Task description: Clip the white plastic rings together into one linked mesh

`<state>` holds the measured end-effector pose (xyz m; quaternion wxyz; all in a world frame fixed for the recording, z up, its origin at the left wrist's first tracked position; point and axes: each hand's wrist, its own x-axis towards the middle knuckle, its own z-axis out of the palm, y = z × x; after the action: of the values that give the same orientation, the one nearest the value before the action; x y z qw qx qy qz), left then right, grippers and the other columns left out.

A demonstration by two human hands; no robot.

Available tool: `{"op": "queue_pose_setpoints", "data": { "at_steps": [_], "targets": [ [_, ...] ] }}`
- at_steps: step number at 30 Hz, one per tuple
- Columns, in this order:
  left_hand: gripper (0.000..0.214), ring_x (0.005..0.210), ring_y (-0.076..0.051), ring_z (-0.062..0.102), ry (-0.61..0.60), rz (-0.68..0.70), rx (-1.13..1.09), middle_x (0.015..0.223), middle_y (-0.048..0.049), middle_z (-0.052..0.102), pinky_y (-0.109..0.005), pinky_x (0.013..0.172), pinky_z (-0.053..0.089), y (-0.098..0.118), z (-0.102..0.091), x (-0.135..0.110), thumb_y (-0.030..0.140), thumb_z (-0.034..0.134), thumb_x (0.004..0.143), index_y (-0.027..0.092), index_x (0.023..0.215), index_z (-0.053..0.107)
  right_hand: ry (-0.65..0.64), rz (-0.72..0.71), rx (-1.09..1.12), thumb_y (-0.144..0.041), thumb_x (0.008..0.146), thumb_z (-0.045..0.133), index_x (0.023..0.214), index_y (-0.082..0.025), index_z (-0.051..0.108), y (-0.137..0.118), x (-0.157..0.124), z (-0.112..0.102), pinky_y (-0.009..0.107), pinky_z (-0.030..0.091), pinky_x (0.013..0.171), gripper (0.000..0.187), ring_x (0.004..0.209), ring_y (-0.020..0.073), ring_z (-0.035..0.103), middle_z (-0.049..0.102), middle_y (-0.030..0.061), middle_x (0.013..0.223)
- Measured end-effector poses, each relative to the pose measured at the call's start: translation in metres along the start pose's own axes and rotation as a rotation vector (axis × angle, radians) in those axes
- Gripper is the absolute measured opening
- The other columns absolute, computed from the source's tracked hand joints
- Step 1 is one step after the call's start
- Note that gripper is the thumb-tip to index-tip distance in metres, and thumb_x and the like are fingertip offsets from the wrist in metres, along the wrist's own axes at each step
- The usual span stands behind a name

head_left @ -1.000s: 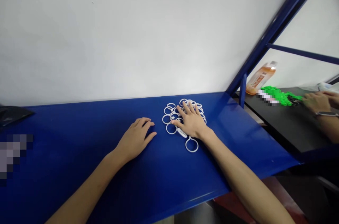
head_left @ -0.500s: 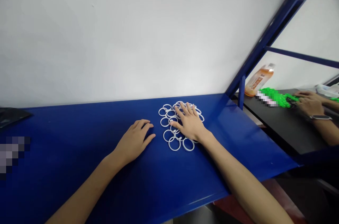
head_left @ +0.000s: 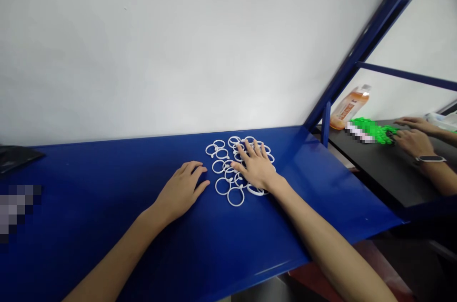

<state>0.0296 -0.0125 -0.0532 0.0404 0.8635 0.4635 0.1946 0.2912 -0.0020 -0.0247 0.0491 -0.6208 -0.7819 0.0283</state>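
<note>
Several thin white plastic rings [head_left: 230,180], each with a small knob, lie in a loose, overlapping cluster on the blue tabletop [head_left: 200,245]. My right hand [head_left: 257,167] rests palm down over the right part of this cluster, fingers spread, and hides some of the rings under it. Left of the cluster, my left hand [head_left: 182,188] lies on the table with its fingers bent slightly and apart. It holds nothing, and a small gap separates its thumb from the nearest rings.
Behind the table rises a white wall [head_left: 160,54]. A black bag [head_left: 19,157] lies at the far left. To the right stand a blue metal frame [head_left: 325,123] and a black table [head_left: 374,169] with an orange bottle [head_left: 350,108], bright green pieces [head_left: 378,131] and a co-worker's hands [head_left: 414,142].
The rings on the left side of the cluster have shifted left and spread apart a little. My right hand stays nearly in place, my left is still. The co-worker's hand has moved slightly left.
</note>
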Motion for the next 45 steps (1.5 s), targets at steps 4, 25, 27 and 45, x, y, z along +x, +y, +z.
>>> {"op": "queue_pose_setpoints", "data": {
  "at_steps": [4,25,27,45],
  "targets": [
    [0.034,0.123,-0.029,0.053,0.008,-0.008,0.005,0.128,-0.011,0.06,-0.05,0.105,0.046,-0.001,0.001,-0.001,0.042,0.047,0.098,0.02,0.119,0.062,-0.004,-0.035,0.014,-0.077,0.092,0.015,0.158,-0.022,0.026,-0.003,-0.005,0.001,0.059,0.001,0.122,0.086,0.151,0.0373,-0.002,0.014,0.0079,0.165],
    [0.035,0.123,-0.031,0.053,-0.005,-0.017,0.0,0.129,-0.0115,0.059,-0.052,0.106,0.045,0.003,-0.001,0.0,0.043,0.046,0.098,0.02,0.118,0.062,0.02,-0.089,-0.003,-0.078,0.092,0.018,0.159,-0.028,0.02,-0.011,-0.001,0.002,0.059,0.0,0.122,0.084,0.152,0.0355,-0.002,0.013,0.0023,0.165],
    [0.035,0.124,-0.031,0.053,-0.011,-0.02,0.003,0.13,-0.0117,0.059,-0.052,0.106,0.045,0.003,-0.001,0.0,0.043,0.045,0.098,0.02,0.118,0.062,0.025,-0.032,-0.008,-0.076,0.093,0.015,0.158,-0.023,0.024,-0.005,0.002,0.001,0.06,0.001,0.122,0.084,0.152,0.0376,0.0,0.014,0.0058,0.165],
    [0.036,0.123,-0.03,0.053,-0.001,-0.011,-0.006,0.129,-0.0115,0.059,-0.051,0.106,0.045,0.003,-0.001,0.0,0.043,0.045,0.098,0.02,0.119,0.062,0.027,0.018,0.004,-0.072,0.095,0.015,0.154,-0.02,0.035,0.001,0.001,-0.003,0.054,0.015,0.122,0.082,0.149,0.0369,0.02,0.027,0.0097,0.162]
  ]
}}
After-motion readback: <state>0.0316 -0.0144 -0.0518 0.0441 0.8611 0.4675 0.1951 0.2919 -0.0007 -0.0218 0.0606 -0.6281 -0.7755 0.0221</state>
